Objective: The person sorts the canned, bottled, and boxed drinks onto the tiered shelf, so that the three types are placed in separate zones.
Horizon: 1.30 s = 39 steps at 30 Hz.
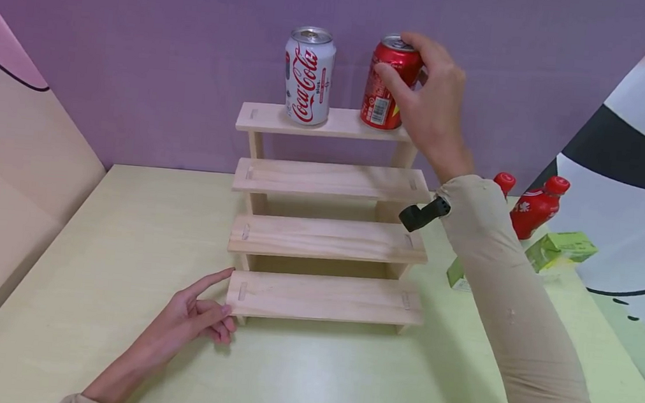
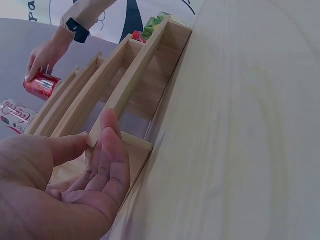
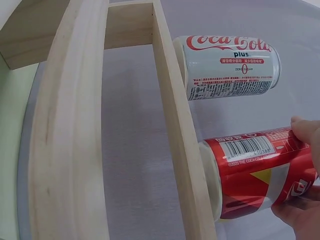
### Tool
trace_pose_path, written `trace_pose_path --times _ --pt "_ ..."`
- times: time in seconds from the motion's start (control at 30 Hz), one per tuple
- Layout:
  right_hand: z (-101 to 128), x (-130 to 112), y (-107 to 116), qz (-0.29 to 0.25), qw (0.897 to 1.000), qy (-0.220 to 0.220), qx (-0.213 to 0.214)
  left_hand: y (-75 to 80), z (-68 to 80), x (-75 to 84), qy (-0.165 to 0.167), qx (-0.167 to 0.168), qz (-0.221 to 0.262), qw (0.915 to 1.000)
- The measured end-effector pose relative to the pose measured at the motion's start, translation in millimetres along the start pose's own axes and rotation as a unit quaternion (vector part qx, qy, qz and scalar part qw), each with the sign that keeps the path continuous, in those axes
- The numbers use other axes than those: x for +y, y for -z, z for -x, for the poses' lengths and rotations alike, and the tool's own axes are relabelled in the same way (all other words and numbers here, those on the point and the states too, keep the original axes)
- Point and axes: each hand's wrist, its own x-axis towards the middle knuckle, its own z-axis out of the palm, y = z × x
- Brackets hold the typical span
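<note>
One red can [image 1: 386, 85] upright, top up, right-hand fingers [image 1: 393, 80] grasping; left hand [image 1: 197, 322] relaxed.

Beige long sleeves [image 1: 513, 288], with a black wrist strap [image 1: 424, 214].

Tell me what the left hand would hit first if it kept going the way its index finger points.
Probably the bottom step of the wooden rack; the left hand already has its fingertip at that step's left end.

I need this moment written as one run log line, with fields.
right hand: holds red soda can on top wooden shelf | left hand: touches bottom shelf | white soda can: upright beside
</note>
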Motion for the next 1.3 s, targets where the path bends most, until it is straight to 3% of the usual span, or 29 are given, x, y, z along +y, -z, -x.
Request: trace_pose_path --times 0.7,0.83,1.03,1.3 --pt "12 3 2 0.034 0.998 0.011 -0.048 0.1 -0.5 -0.8 0.003 0.003 -0.003 1.0000" --pt "23 7 6 0.027 0.999 0.000 -0.028 -0.2 -1.1 -2.1 -0.001 0.000 -0.002 1.0000" --pt "42 13 17 0.034 0.999 0.020 0.001 -0.9 -1.3 -3.7 -0.002 -0.003 0.003 1.0000" --pt "63 17 29 0.046 0.997 0.057 -0.005 -1.8 -0.1 -1.0 0.002 0.002 0.002 1.0000"
